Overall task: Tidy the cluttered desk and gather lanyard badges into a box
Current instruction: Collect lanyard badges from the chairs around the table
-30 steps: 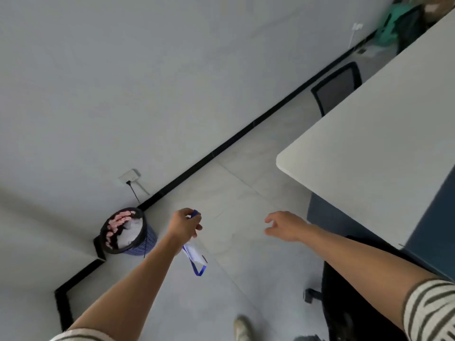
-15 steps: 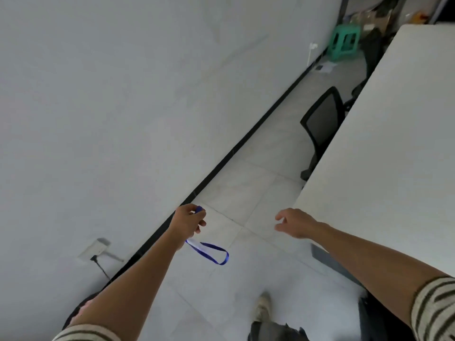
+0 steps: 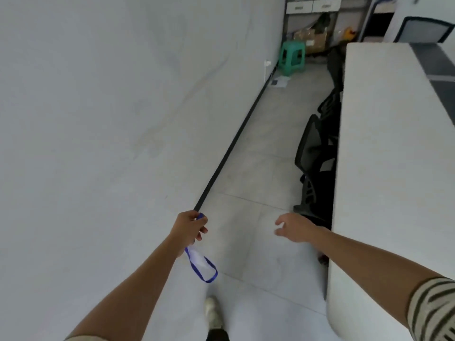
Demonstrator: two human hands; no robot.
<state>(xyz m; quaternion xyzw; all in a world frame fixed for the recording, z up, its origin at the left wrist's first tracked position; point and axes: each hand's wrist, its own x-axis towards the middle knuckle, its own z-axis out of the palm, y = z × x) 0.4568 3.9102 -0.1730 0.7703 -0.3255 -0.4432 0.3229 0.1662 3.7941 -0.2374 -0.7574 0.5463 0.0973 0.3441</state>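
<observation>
A blue ribbon lanyard with a clear plastic badge sleeve [image 3: 200, 262] is gripped in the curled fingers of the left hand [image 3: 189, 228], low in the centre of the frame, its loop hanging above the grey tiled floor [image 3: 258, 168]. The right hand [image 3: 294, 229] is held empty, fingers loosely spread, near the long white tabletop [image 3: 384, 143] at the right.

Green stool [image 3: 292, 57]; perhaps 2 chairs [image 3: 312, 148].

Office: long desk [image 3: 384, 148]; mesh chairs [image 3: 314, 148]
</observation>
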